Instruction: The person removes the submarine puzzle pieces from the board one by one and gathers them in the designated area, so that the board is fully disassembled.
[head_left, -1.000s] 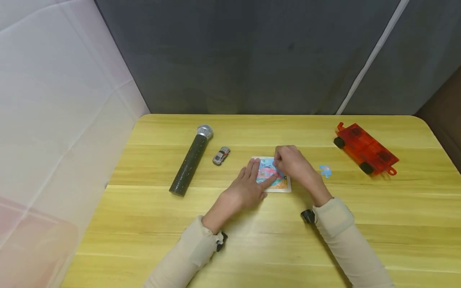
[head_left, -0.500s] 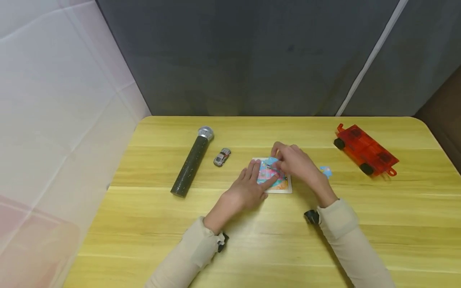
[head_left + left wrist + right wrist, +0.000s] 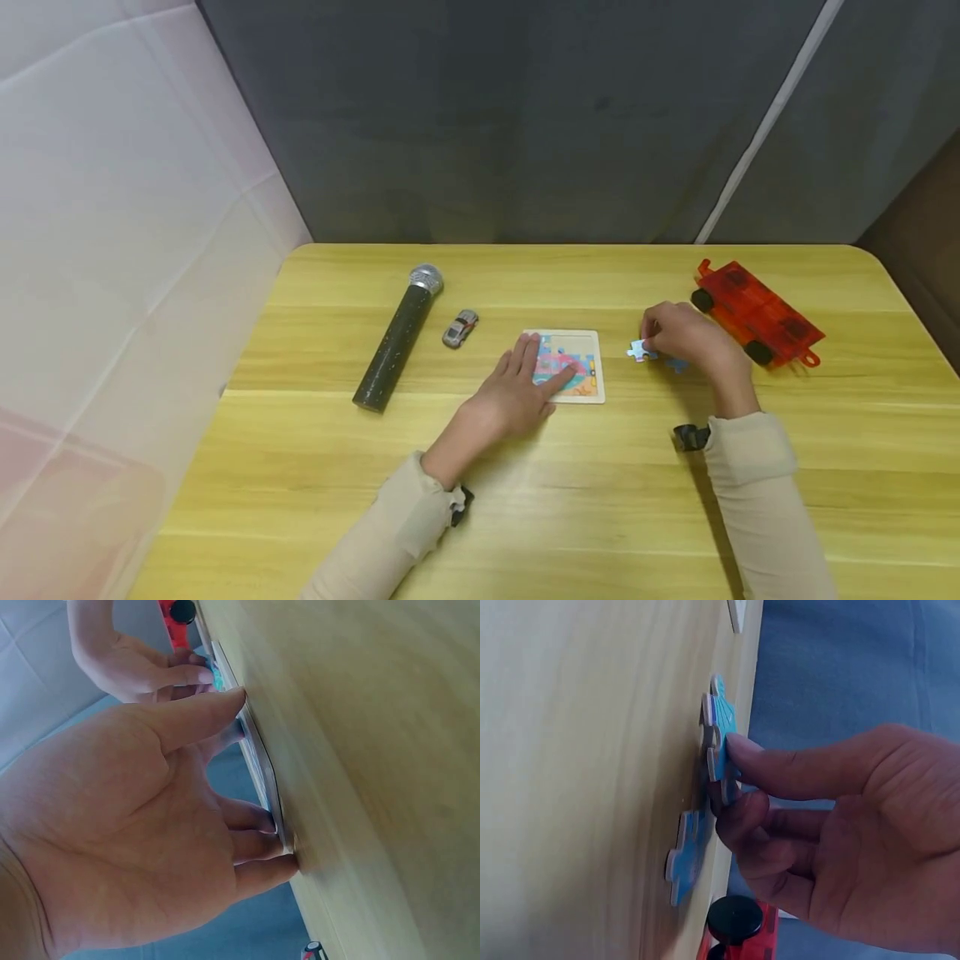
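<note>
Moved: right hand [image 3: 686, 329], shifted rightward off the puzzle board and now well clear of it, with one piece [image 3: 638, 351] pinched between thumb and fingers; whether that piece touches the table [image 3: 525, 517] cannot be told. Nearest: two beige sleeves [image 3: 753, 492], a black strap-side device at each wrist. Next: left hand [image 3: 513, 398], fingers straight and spread, resting on the left part of the puzzle board [image 3: 600, 367], thumb across its picture; upper strip bare of pieces. Just beside the pinched piece: second blue piece [image 3: 678, 365], flat on the table. Farther: black microphone [image 3: 393, 350], silver head away; small toy car [image 3: 460, 328]; translucent red wagon [image 3: 761, 312], black wheels. Farthest: dark grey panel [image 3: 487, 125].
</note>
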The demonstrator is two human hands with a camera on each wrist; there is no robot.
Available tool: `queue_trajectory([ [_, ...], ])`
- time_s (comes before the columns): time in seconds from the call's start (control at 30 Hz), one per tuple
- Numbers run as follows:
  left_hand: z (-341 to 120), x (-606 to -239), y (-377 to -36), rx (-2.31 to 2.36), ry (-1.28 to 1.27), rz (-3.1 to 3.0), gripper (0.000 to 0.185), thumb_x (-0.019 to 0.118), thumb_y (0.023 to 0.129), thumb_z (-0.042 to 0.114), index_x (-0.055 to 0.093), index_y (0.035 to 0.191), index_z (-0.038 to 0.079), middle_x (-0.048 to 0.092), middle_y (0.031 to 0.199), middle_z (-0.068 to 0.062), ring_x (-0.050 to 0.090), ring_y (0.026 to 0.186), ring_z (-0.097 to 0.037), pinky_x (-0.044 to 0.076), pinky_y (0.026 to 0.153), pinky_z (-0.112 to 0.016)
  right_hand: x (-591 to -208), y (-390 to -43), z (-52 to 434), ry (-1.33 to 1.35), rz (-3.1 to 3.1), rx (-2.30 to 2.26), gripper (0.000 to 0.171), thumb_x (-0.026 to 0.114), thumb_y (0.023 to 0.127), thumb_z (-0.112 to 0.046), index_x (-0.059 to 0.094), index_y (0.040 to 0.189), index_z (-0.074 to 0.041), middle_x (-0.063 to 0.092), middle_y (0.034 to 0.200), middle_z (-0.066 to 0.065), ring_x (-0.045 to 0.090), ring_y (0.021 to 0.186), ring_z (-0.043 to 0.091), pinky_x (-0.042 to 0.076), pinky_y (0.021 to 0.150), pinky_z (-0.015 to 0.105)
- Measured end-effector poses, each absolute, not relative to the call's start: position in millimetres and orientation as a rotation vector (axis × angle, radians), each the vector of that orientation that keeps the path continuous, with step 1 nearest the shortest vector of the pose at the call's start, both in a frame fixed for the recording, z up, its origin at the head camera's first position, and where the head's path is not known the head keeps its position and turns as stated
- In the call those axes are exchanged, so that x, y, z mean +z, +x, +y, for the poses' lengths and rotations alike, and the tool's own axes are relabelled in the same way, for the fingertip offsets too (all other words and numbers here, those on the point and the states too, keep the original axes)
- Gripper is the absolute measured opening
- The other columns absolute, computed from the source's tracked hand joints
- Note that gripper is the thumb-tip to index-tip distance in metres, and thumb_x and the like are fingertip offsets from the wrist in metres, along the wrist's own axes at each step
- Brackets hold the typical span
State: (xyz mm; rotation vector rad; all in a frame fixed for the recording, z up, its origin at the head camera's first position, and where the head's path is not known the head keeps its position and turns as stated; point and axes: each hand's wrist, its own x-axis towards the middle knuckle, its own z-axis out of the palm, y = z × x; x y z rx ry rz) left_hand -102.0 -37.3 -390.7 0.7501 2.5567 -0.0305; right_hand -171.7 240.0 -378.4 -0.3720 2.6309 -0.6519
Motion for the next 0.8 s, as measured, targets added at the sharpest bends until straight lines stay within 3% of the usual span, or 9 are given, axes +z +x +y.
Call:
queue_trajectory([
  [0.2,-38,-390,-102,-0.041,0.748,2.558,0.061,0.040,0.120,0.038,0.018,0.177,0.038,-0.002,0.182,-0.028,-0.003,0.172,-0.039,0.015,0.139,-0.047,-382,-171,236,-0.292,2.626,-0.645,0.011,0.069,0.102,-0.004,0.069,0.104,0.007,0.067,0.092,0.015,0.058,0.080,0.027,0.050,0.072,0.036],
  [0.4,-39,-390,-103,-0.049,0.750,2.565,0.061,0.041,0.120,0.039,0.019,0.177,0.039,-0.001,0.183,-0.028,-0.001,0.172,-0.039,0.016,0.139,-0.047,-380,-169,231,-0.256,2.631,-0.631,0.011,0.073,0.100,-0.003,0.065,0.103,0.005,0.065,0.089,0.015,0.059,0.077,0.027,0.051,0.069,0.036],
  [0.57,-41,-390,-102,-0.010,0.743,2.551,0.061,0.042,0.120,0.039,0.021,0.177,0.039,-0.003,0.183,-0.027,-0.004,0.172,-0.039,0.016,0.139,-0.047,-377,-165,208,-0.509,2.708,-0.682,0.006,0.073,0.102,-0.003,0.072,0.099,0.002,0.071,0.094,0.013,0.061,0.085,0.028,0.057,0.079,0.045],
  [0.7,-42,-389,-103,0.049,0.723,2.530,0.060,0.043,0.119,0.039,0.022,0.176,0.039,-0.008,0.183,-0.025,-0.008,0.171,-0.038,0.015,0.139,-0.048,-381,-163,176,-0.784,2.649,-0.776,0.018,0.067,0.107,-0.004,0.078,0.118,0.004,0.074,0.105,0.014,0.064,0.095,0.028,0.057,0.091,0.050],
  [0.8,-41,-390,-102,0.054,0.722,2.524,0.060,0.043,0.119,0.040,0.024,0.176,0.037,-0.008,0.182,-0.026,-0.008,0.171,-0.039,0.015,0.139,-0.050,-386,-161,155,-0.829,2.588,-0.763,0.032,0.061,0.110,-0.004,0.072,0.137,0.007,0.069,0.109,0.015,0.059,0.094,0.024,0.054,0.087,0.043],
])
